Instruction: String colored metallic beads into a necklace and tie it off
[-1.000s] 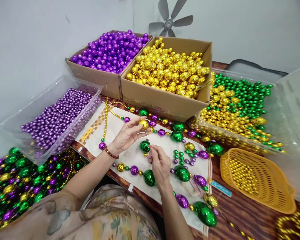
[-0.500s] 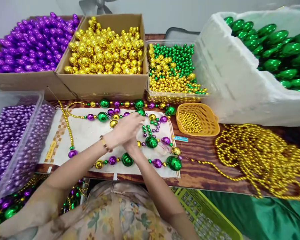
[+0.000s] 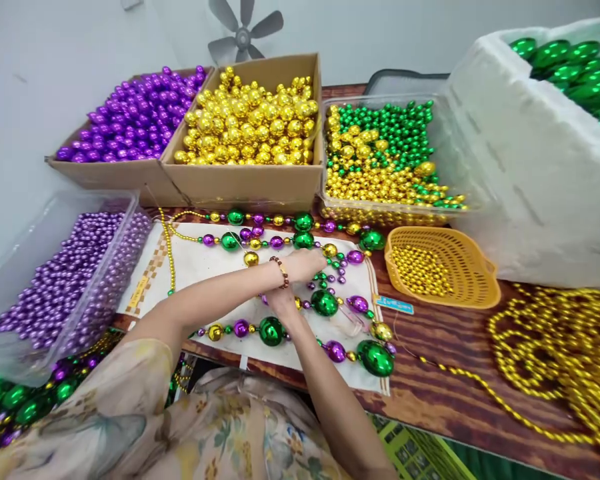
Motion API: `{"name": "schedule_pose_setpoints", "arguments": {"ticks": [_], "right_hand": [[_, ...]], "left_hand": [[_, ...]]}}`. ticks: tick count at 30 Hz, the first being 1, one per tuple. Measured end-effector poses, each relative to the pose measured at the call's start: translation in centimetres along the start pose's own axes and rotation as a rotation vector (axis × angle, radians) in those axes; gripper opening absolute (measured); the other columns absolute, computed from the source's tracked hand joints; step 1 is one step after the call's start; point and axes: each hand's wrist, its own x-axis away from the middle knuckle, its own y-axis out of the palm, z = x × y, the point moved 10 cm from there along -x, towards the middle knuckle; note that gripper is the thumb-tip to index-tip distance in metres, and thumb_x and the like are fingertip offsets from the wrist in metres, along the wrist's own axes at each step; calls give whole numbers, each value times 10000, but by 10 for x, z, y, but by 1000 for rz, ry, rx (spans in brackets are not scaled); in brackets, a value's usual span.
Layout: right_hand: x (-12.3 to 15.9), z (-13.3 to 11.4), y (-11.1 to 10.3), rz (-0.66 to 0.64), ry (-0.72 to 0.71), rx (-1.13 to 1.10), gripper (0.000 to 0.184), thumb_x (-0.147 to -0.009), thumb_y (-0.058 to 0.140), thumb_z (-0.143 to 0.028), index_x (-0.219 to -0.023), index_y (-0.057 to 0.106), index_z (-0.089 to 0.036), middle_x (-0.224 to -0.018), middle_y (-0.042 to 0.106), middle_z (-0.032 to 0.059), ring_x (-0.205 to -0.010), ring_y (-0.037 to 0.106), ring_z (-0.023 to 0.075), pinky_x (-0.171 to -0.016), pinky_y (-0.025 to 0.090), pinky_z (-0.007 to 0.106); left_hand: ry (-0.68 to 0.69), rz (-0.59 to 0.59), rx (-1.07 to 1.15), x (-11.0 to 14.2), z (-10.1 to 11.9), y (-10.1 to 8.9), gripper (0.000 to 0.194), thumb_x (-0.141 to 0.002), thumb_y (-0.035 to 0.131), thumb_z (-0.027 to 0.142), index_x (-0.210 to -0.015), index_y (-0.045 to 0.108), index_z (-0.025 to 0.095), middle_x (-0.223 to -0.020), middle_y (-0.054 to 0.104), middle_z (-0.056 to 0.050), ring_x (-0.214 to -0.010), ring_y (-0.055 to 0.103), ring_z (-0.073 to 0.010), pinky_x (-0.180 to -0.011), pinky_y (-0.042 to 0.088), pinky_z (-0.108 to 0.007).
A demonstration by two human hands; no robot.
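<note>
My left hand [image 3: 305, 266], with a beaded bracelet at its wrist, reaches over the white cloth [image 3: 207, 267] with its fingers curled closed. Whatever it grips is hidden. It is beside small green and purple beads [image 3: 333, 270]. Just below, my right hand [image 3: 281, 304] passes under the left wrist, and its fingers are mostly out of sight. Around both hands lies a strand of green, purple and gold beads, including a large green bead [image 3: 324, 303] and another large green bead [image 3: 375, 358]. A loose gold bead [image 3: 251, 259] is left of my hands.
Cardboard boxes hold purple beads [image 3: 140, 117] and gold beads [image 3: 253, 120]. Clear tubs contain small purple beads [image 3: 75, 273] and green and gold beads [image 3: 387, 147]. A yellow basket [image 3: 473, 270], a pile of gold bead chain [image 3: 555, 353] and a white foam box [image 3: 500, 160] stand right.
My left hand has moved right across the cloth, its wrist now over my right hand. My right hand stays in nearly the same spot. The head view has shifted and tilted.
</note>
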Motion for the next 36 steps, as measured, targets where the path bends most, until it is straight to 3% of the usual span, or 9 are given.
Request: {"name": "schedule_pose_setpoints", "arguments": {"ticks": [3, 6, 8, 10, 13, 17, 22, 36], "right_hand": [[2, 5, -3, 18, 25, -81, 273, -1002, 597, -386, -1157, 656, -168, -1139, 665, 77, -947, 660, 187, -825, 578, 353], [10, 6, -6, 24, 45, -147, 330, -1015, 488, -402, -924, 685, -154, -741, 656, 23, -635, 605, 149, -589, 517, 268], [16, 4, -8, 26, 68, -257, 349, -992, 456, -412, -885, 673, -160, -595, 571, -15, -501, 525, 131, -480, 439, 246], [22, 1, -10, 36, 102, -405, 310, -959, 506, -431, -903, 660, -167, -582, 539, -37, -452, 476, 106, -438, 394, 223], [29, -8, -12, 45, 100, -522, 269, -926, 583, -430, -900, 655, -173, -595, 541, -41, -462, 471, 93, -441, 389, 206], [31, -27, -14, -3, 2, -446, 224, -939, 588, -378, -918, 676, -174, -585, 546, -41, -473, 485, 93, -467, 404, 206], [30, -40, -16, -47, -59, -305, 220, -948, 579, -353, -930, 702, -172, -567, 517, -42, -483, 461, 95, -472, 379, 212], [32, -44, -20, -48, -72, -180, 235, -941, 572, -359, -922, 731, -188, -607, 553, -16, -523, 466, 120, -498, 365, 246]], "left_hand": [[7, 267, 251, 27, -7, -39, 242, -877, 527, 51, -1015, 704, 142, -1104, 655, -125, -983, 639, -216, -832, 510, -311], [28, 626, 888, 88, -42, -76, 175, -862, 605, 139, -979, 727, 188, -1031, 669, -76, -918, 622, -174, -831, 513, -296], [-21, 782, 1339, 133, -79, -75, 160, -866, 650, 195, -1002, 733, 204, -1006, 688, -57, -864, 633, -145, -796, 518, -274], [-103, 930, 1700, 175, -115, -62, 163, -856, 696, 229, -1013, 729, 202, -981, 699, -43, -834, 656, -132, -785, 533, -267], [-187, 1086, 1993, 218, -150, -38, 128, -833, 732, 208, -953, 724, 163, -940, 710, -44, -833, 692, -141, -809, 558, -277], [-212, 1126, 2163, 234, -167, -16, 112, -866, 696, 163, -968, 724, 128, -927, 723, -68, -863, 717, -160, -863, 573, -301], [-144, 1082, 2254, 227, -164, -11, 137, -903, 655, 151, -1021, 718, 126, -939, 722, -73, -882, 717, -164, -879, 582, -318], [-188, 1022, 2117, 228, -171, -6, 145, -867, 743, 272, -973, 728, 175, -897, 713, -47, -868, 704, -155, -956, 572, -395]]}}
